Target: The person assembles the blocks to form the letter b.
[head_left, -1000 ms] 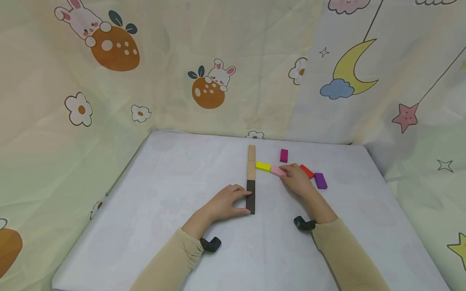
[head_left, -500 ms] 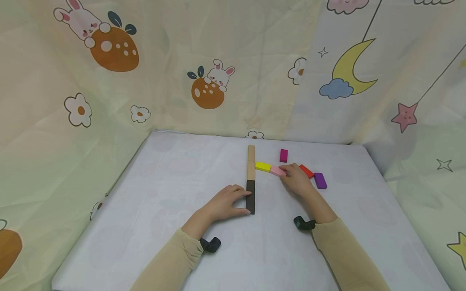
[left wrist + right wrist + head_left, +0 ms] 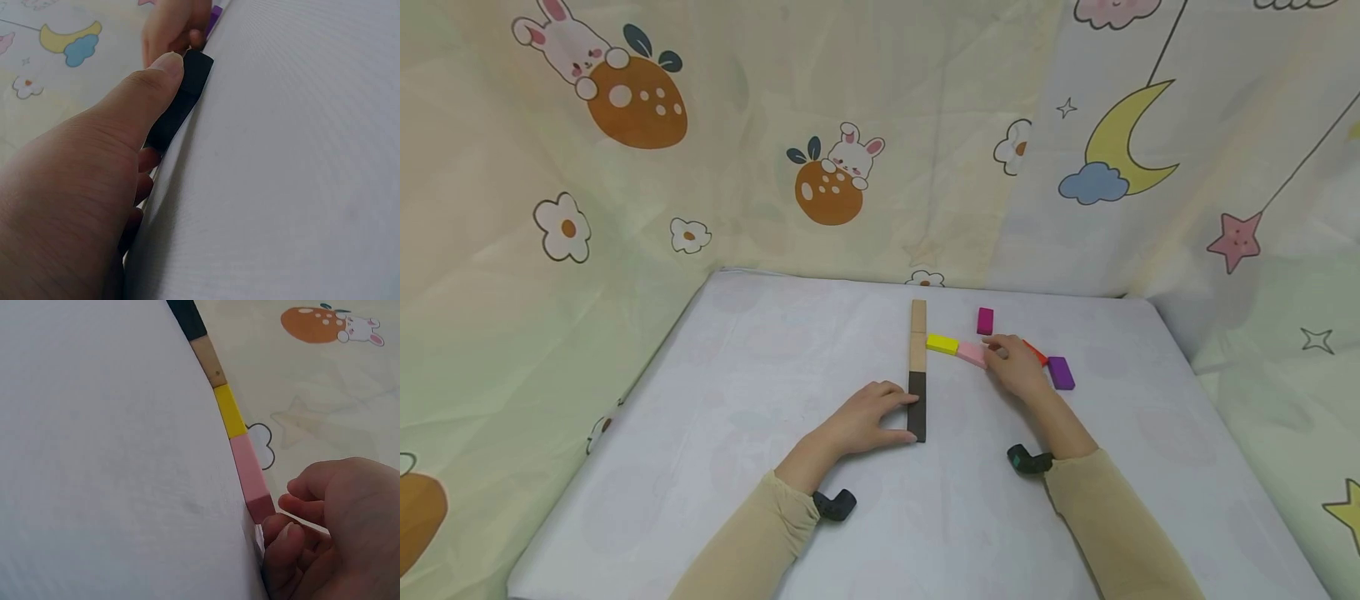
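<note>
My left hand [image 3: 868,421] rests its thumb and index finger against the black blocks [image 3: 917,392], which form the near part of a straight row. Two plain wooden blocks [image 3: 918,350] continue that row away from me. From its right side a yellow block [image 3: 942,343] branches off, with a pink block [image 3: 972,354] lying end to end with it. In the right wrist view my right hand [image 3: 350,525] is just off the pink block's outer end, its fingers loosely bent and holding nothing. A red block [image 3: 1037,352] is partly hidden behind this hand.
A purple block [image 3: 1061,373] lies right of the red one, and a magenta block [image 3: 985,321] stands farther back. White cloth covers the table [image 3: 715,367]. Printed fabric walls [image 3: 737,167] rise at the back and both sides. Each wrist carries a small black device [image 3: 835,505].
The right hand has let go of the pink block and shifted slightly right, covering more of the red block. My left hand and the row have stayed in place.
</note>
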{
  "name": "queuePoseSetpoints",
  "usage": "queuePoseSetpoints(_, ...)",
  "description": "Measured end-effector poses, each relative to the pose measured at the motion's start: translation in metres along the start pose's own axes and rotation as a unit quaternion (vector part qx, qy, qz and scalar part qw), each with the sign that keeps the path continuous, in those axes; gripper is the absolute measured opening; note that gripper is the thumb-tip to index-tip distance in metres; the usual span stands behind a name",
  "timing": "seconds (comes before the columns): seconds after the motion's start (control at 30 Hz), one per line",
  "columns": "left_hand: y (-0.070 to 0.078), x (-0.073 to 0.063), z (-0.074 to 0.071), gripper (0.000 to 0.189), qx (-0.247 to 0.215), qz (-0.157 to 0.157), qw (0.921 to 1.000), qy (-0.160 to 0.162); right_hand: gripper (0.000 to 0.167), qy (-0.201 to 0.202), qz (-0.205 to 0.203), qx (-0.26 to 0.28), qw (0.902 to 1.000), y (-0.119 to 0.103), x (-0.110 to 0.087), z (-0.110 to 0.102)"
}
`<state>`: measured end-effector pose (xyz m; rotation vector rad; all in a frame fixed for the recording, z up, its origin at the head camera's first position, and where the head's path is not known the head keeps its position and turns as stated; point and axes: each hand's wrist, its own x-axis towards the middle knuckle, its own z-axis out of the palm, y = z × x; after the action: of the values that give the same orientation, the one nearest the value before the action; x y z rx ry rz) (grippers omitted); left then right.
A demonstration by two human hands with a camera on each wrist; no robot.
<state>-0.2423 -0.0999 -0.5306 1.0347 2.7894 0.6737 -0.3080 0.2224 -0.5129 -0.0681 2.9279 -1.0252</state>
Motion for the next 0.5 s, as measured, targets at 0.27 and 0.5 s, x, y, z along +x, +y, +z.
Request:
queuePoseSetpoints(0.27, -0.001, 0.0, 0.001, 0.068, 0.0, 0.005, 1.0, 0.004, 0.044, 0.034, -0.036, 0.005, 0.9988, 0.019, 0.017, -0.007)
queuePoseSetpoints(0.5, 0.0, 0.0, 0.0, 0.068, -0.001, 0.006, 1.0, 0.005, 0.05, 0.006, -0.031, -0.032, 0.999, 0.016, 0.029, -0.013)
